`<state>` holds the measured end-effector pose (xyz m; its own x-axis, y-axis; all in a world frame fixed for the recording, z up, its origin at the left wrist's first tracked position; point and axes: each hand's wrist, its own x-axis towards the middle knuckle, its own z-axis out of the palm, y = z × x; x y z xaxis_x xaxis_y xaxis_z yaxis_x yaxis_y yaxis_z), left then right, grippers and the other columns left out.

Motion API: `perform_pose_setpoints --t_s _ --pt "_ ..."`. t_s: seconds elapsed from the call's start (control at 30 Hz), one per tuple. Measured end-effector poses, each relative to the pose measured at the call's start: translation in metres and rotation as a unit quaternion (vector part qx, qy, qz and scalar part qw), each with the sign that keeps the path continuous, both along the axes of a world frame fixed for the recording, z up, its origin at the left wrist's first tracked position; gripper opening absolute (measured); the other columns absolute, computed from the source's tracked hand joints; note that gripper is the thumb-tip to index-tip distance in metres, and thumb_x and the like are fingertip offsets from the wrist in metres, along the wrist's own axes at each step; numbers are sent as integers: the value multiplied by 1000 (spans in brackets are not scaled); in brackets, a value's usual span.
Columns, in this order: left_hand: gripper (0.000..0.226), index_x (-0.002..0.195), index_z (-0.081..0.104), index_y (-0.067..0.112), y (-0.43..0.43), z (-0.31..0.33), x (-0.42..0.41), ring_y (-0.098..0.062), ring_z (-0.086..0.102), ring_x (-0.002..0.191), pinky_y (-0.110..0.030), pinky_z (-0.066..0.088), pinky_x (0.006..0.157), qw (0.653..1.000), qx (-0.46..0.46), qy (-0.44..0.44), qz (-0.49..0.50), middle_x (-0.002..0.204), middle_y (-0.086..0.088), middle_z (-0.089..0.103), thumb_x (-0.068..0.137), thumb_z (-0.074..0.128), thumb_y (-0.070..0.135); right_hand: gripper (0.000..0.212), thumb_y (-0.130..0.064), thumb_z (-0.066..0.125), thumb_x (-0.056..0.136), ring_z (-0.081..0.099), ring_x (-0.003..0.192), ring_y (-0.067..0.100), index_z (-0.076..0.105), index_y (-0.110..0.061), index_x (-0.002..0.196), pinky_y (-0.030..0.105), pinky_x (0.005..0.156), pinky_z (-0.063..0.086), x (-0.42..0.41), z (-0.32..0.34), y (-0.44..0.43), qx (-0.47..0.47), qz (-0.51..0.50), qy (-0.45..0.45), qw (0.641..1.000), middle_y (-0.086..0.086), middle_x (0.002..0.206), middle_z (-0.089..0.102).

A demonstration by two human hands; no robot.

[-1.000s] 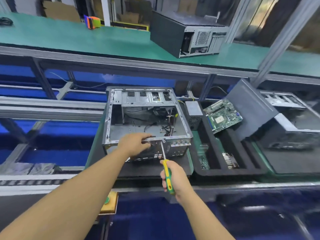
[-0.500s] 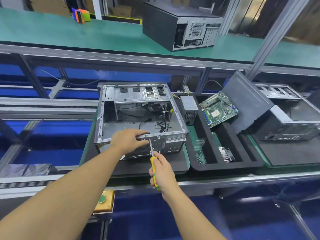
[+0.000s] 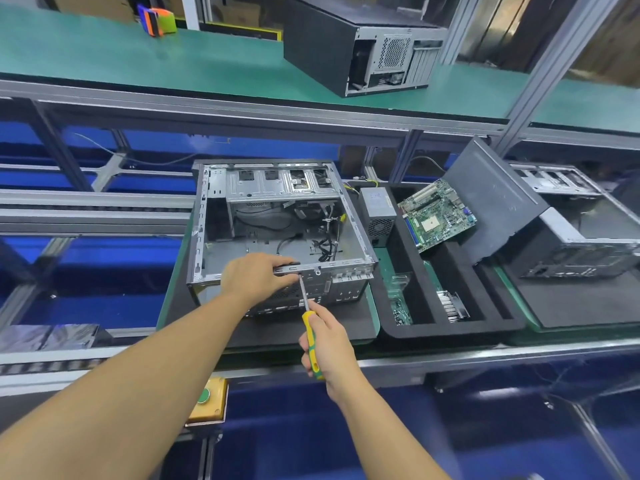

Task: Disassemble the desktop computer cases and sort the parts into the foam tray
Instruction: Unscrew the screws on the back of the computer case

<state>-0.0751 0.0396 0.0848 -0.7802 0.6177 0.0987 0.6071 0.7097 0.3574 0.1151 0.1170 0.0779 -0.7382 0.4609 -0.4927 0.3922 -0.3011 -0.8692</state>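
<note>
Right hand (image 3: pixel 329 348) wraps a yellow-green screwdriver (image 3: pixel 312 344), tip raised to the rear panel just below the left hand (image 3: pixel 256 277), which grips the near top rail of the open computer case (image 3: pixel 360 233). To the right, the foam tray (image 3: pixel 450 332) already holds a motherboard (image 3: pixel 436 216) and power supply (image 3: pixel 377 209); cables remain in the case. Since a second ago, the right hand has drawn closer under the left, whose grip is unchanged.

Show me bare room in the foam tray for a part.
Foam tray: bare floor in the left slot between power supply and small board, and in the middle slot between motherboard and heatsink. Crowded at the far end, by the side panel.
</note>
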Motion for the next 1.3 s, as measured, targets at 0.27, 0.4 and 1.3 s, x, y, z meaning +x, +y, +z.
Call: perform_pose_setpoints --t_s 0.27,0.4,1.3 --pt "49 119 61 61 1 -3 1 -15 67 92 -22 31 50 1000 7 21 7 99 16 73 78 47 86 28 -33 41 106 41 43 15 59 -44 124 21 41 34 0 11 1 -17 -10 -14 1000 0 62 52" --pt "50 123 59 60 1 -4 2 -17 67 100 -25 35 56 999 -15 36 6 110 15 73 81 48 83 24 -31 47 104 42 43 15 59 -11 108 24 40 34 -2 17 14 -222 4 -4 975 2 66 54" --pt "14 91 58 20 -17 -2 38 -25 57 87 -39 44 75 978 137 117 -109 91 3 58 85 55 33 38 -32 38 99 47 54 21 61 -2 99 28 48 41 -5 27 18 -261 28 -42 964 9 71 58"
